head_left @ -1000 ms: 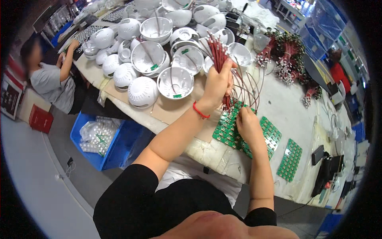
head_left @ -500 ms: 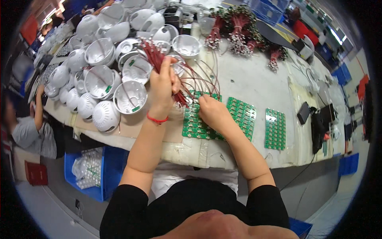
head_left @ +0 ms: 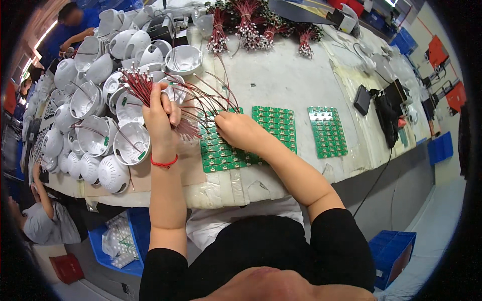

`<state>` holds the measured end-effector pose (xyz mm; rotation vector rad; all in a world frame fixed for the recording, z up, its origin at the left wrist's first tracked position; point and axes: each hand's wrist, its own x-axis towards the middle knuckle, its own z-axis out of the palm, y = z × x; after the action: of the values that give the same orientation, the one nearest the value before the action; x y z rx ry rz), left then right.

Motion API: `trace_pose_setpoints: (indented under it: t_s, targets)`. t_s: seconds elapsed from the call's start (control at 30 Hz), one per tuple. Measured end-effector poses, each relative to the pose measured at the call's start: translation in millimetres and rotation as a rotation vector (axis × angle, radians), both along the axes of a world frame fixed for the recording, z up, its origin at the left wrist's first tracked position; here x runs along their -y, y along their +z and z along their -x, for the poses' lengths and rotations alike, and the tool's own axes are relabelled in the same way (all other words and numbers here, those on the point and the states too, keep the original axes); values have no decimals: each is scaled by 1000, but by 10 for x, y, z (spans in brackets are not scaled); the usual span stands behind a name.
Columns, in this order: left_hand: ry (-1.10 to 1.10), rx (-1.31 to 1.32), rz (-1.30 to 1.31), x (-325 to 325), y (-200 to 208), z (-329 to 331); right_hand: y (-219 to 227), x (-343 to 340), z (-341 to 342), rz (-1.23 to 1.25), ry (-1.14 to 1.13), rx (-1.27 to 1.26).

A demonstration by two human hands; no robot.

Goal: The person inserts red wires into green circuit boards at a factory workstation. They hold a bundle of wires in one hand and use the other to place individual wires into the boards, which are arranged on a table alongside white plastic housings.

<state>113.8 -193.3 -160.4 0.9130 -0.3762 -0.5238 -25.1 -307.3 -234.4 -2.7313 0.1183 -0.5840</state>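
Filling most of our view, the pale table (head_left: 281, 80) bears a heap of white bowls (head_left: 114, 174) at left and three green board panels (head_left: 275, 123) in a row right of it. We see the leftmost panel (head_left: 213, 158) partly covered by our right hand (head_left: 233, 129), the nearer hand to it. Our left hand (head_left: 161, 114) grips a red wire bundle (head_left: 138, 86), fingers wrapped round its middle. The bundle's long axis slants upper left to lower right, lower ends just beside the leftmost panel, so it lies left of our right fingers. Loose wires (head_left: 205, 94) arc from it toward that panel's far edge. Our right fingertips bunch narrow there; we can't tell what they pinch, if anything.
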Motion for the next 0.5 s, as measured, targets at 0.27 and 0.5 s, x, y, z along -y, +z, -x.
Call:
trace_pose_setpoints:
  t_s: [0.27, 0.5]
  targets:
    - [-13, 8, 19, -14, -39, -35, 42, 92, 13, -180, 65, -69]
    - [-2, -10, 21, -18, -32, -67, 125, 119, 1, -230, 92, -104]
